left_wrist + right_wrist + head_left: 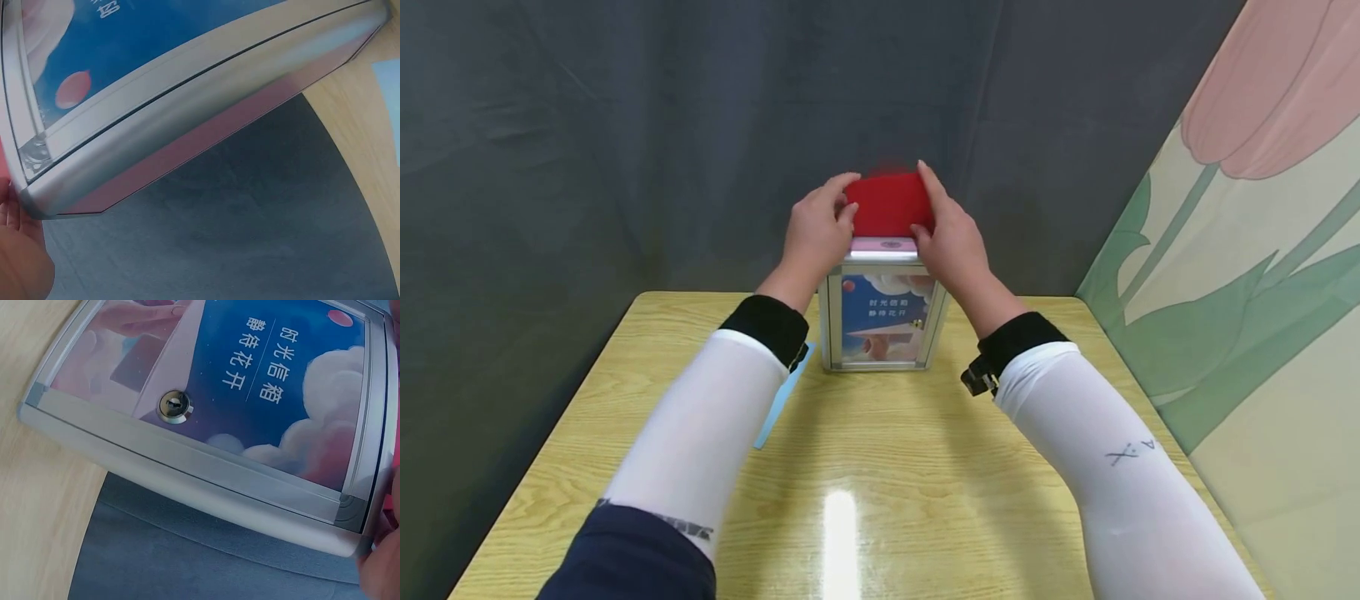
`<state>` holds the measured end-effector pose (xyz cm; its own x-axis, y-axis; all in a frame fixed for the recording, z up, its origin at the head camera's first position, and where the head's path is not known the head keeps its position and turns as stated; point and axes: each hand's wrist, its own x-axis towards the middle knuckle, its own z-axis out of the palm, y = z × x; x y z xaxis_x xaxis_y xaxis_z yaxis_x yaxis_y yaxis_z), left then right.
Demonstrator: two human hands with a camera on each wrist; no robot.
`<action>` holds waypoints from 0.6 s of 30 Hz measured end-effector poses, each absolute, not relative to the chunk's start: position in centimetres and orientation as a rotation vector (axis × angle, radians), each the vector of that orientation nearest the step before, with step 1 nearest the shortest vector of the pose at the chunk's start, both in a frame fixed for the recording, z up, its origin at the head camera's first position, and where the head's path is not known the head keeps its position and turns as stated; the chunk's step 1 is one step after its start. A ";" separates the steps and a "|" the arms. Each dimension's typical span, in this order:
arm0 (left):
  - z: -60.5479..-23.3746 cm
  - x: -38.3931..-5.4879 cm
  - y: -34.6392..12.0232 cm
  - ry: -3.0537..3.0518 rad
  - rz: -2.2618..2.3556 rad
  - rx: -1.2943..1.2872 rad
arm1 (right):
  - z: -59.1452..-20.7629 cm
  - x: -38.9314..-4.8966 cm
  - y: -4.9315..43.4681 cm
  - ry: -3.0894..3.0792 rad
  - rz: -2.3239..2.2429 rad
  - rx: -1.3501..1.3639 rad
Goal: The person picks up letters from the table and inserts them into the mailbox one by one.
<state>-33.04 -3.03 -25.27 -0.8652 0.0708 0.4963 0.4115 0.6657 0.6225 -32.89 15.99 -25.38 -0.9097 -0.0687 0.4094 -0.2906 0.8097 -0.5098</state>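
A flat red rectangle like an envelope (889, 205) is held above a silver-framed letter box (883, 365) in the head view. My left hand (822, 229) pinches its left edge between thumb and fingers. Its right edge is gripped by my right hand (957, 242), with the thumb low and a finger reaching up the side. Printed blue and pink artwork and a keyed lock (175, 406) are on the box front. Both hands are close to the box's top corners. The wrist views show only parts of the hands, so the far fingers are hidden.
A light blue strip (784, 402) lies on the wooden table (880, 450), left of the box and partly under the left forearm. A dark curtain (715, 125) hangs behind. On the right is a wall hanging (1210, 250) with tulips.
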 end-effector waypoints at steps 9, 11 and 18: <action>-27.3 -33.0 -3.5 -2.569 -0.862 -0.405 | -26.7 -32.4 16.4 -2.668 0.636 0.271; -27.4 -32.9 -3.9 -2.616 -0.775 -0.442 | -26.8 -32.4 16.5 -2.675 0.598 0.265; -29.9 -31.8 -7.4 -2.545 -0.921 -0.395 | -27.4 -31.4 17.5 -2.603 0.612 0.251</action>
